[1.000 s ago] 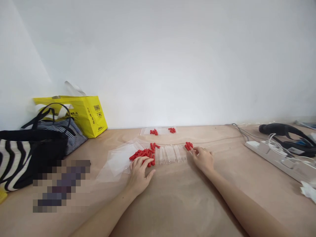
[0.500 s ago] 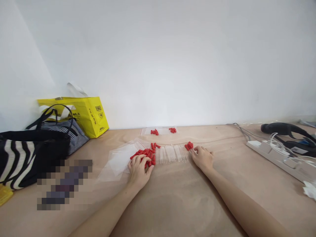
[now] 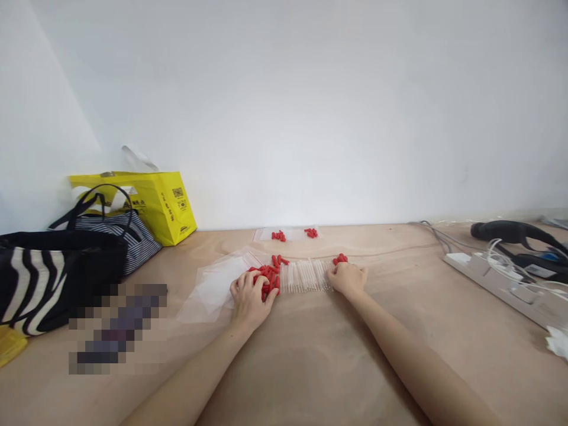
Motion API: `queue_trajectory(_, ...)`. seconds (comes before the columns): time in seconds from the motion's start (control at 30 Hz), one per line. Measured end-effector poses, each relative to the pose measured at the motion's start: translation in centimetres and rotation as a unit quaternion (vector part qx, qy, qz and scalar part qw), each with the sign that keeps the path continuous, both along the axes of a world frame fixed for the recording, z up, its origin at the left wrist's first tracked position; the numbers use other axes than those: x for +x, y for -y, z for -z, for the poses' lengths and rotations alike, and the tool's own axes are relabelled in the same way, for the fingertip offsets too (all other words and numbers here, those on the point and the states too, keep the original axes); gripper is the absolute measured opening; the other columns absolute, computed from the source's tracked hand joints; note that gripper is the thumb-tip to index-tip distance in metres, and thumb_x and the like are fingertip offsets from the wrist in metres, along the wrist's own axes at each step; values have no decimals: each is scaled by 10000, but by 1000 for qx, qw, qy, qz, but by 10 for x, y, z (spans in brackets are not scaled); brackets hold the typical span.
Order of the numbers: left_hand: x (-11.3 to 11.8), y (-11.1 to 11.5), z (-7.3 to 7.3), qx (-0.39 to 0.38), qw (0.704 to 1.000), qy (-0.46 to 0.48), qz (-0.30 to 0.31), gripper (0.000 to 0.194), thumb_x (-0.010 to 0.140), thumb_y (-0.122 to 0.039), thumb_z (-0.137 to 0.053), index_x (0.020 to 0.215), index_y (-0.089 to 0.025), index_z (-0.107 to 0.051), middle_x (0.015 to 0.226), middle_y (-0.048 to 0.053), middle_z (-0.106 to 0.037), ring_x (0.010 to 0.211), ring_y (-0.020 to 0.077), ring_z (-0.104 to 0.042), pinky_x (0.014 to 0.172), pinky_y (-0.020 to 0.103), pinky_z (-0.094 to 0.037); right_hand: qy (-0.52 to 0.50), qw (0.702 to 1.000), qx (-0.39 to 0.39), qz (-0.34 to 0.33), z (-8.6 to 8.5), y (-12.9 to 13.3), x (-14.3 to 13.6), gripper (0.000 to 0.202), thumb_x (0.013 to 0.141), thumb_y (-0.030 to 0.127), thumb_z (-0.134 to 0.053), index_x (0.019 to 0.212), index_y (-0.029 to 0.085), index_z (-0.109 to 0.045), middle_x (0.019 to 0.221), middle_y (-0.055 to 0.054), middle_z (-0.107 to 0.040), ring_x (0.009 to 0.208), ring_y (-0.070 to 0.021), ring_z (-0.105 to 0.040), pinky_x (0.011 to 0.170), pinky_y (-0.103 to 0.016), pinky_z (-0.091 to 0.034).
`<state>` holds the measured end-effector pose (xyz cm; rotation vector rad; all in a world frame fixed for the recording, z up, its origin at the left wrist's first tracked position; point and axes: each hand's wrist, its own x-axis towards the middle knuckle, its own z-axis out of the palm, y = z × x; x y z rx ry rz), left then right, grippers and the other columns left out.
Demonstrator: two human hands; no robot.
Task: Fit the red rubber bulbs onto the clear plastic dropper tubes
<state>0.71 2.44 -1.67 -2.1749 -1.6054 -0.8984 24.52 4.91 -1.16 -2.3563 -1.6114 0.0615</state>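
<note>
Red bits (image 3: 271, 277) are lying under the curled fingers of the left hand (image 3: 249, 299), tubes (image 3: 305, 276) beside the right hand (image 3: 348, 279); whether either is gripping, I cannot tell. Bags (image 3: 212, 287) are lying leftward.

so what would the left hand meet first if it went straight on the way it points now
Most likely the red pieces, heaped right at the left hand; depth is unclear, so contact is hard to tell.

A white wall (image 3: 310, 118) is filling the upper half; a wood-grained surface (image 3: 302, 361) is spanning the lower half.
</note>
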Motion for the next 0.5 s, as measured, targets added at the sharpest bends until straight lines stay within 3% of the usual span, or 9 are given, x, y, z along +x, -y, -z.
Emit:
queue_trajectory(0.3, -4, 12, -5, 20, 999, -31, 1, 189, 700, -370, -581, 633, -197, -617, 992, 77, -562, 981, 252, -446, 867, 455, -245, -6, 1000, -20, 19, -1, -4, 2, 312, 752, 330, -402, 734, 145, -653, 826, -129, -646, 819, -248, -584, 817, -418, -285)
queue_trajectory(0.5, -4, 10, -2, 22, 999, -19, 14, 100, 690, -275, -583, 629, -209, -624, 948, 68, -585, 967, 255, -470, 851, 469, -270, -1, 1000, -2, 10, 1, -4, 1, 306, 768, 298, -388, 719, 141, -647, 784, -132, -646, 787, -247, -590, 785, -409, -292)
